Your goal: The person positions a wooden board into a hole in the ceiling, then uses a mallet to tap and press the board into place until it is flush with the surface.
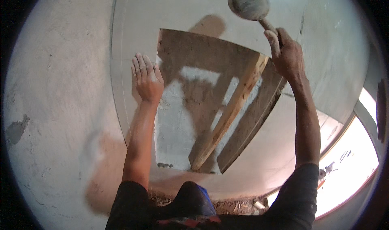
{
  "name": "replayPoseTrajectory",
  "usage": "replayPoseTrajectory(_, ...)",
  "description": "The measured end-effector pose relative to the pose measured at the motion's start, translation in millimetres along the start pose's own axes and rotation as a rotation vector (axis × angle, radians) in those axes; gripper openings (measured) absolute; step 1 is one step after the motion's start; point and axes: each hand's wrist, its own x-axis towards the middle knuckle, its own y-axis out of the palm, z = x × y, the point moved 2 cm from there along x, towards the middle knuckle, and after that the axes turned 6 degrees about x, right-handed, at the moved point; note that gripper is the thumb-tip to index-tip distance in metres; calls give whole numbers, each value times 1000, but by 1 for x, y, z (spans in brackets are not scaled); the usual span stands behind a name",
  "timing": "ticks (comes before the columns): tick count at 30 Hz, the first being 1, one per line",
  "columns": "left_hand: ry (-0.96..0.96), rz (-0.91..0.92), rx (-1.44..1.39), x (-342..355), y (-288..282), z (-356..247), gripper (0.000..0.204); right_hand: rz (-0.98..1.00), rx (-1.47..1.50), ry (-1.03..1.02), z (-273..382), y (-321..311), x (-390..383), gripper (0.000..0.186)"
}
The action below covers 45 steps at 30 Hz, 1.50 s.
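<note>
Head view, left hand: the left hand [146, 78] lies flat and open on the pale grey tile [121, 92], fingers together and pointing up the picture, holding nothing. It presses on the tile's right margin, just beside the left edge of the opening [182, 120].

Head view, right hand: the right hand [287, 54] is raised at the upper right, fingers closed around the handle of a mallet [249, 3]. The round grey head stands above and to the left of the fist, clear of the wall.

Head view, tile: the tile sits against the wall [52, 108], a tall pale strip left of the opening; more pale panel continues above it, under the mallet's shadow.

Head view, long axis: the tile's long edge runs up and down the picture, roughly parallel to the left forearm. The mallet handle slants from the fist up to the left.

Head view, the key relation: the left hand is already on the tile; the mallet hangs well apart from it, up and to the right, so the tile lies down-left of the right hand.

Head view, opening: inside it, brown rough backing with white patches, and two wooden boards [231, 112] leaning diagonally from lower left to upper right.

Head view, surroundings: rough plaster at the left with a chipped spot; bright daylight at the lower right; the person's dark sleeves at the lower edge.
</note>
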Motion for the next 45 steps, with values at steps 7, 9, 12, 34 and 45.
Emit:
replayPoseTrajectory(7, 23, -35, 3, 1, -3, -4, 53, 43, -123, 105, -49, 19, -26, 39)
replayPoseTrajectory(9, 19, -58, -14, 0, 1, 1, 52, 25, -39, 128, -25, -15, -6, 41)
replayPoseTrajectory(12, 7, -62, -19, -2, 1, -1, 52, -245, 123, -108, -23, -22, -20, 35)
replayPoseTrajectory(34, -21, -106, -101, 4, 7, -2, 51, -241, 260, -32, -20, 6, -54, 45)
replayPoseTrajectory(45, -31, -77, -69, 5, -7, -6, 51, -286, 262, -62, -9, 14, -48, 38)
